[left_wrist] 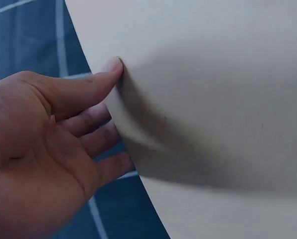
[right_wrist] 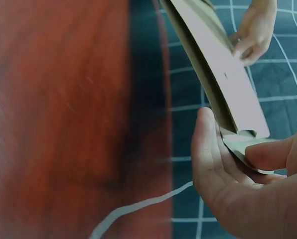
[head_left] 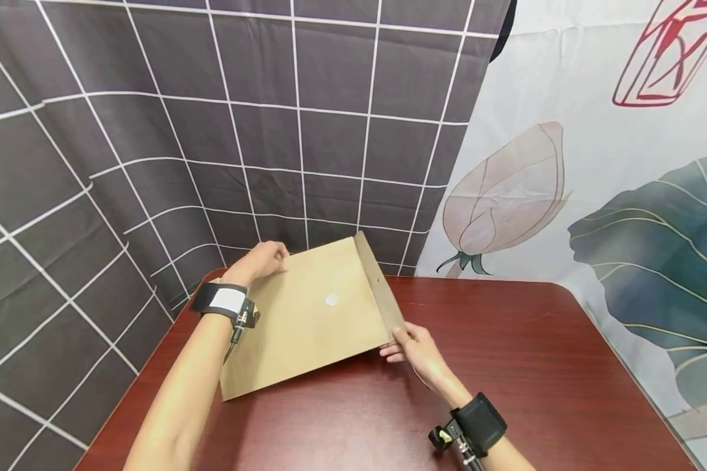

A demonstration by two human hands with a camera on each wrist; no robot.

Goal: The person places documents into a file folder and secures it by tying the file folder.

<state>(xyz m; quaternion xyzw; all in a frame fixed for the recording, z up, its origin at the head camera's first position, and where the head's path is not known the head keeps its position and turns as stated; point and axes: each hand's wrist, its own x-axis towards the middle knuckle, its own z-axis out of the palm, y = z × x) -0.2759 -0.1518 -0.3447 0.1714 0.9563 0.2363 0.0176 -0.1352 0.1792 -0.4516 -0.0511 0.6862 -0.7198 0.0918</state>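
A tan kraft paper envelope point(head_left: 306, 320) is held tilted over the table, a round white disc point(head_left: 331, 299) on its face and its flap point(head_left: 378, 281) along the right side. At the far left edge, my left hand point(head_left: 264, 260) pinches the paper; in the left wrist view the thumb point(left_wrist: 96, 89) presses the face and the other fingers are behind the edge. My right hand point(head_left: 415, 350) grips the near right corner by the flap. In the right wrist view, the thumb point(right_wrist: 270, 154) lies on the flap's end, and a dark gap shows along the envelope's mouth.
The reddish-brown table point(head_left: 507, 353) extends under and right of the envelope. Behind it hangs a grey gridded cloth point(head_left: 330, 144), with a white flower-printed cloth point(head_left: 565, 216) to the right. A pale string point(right_wrist: 138, 203) trails beside my right hand.
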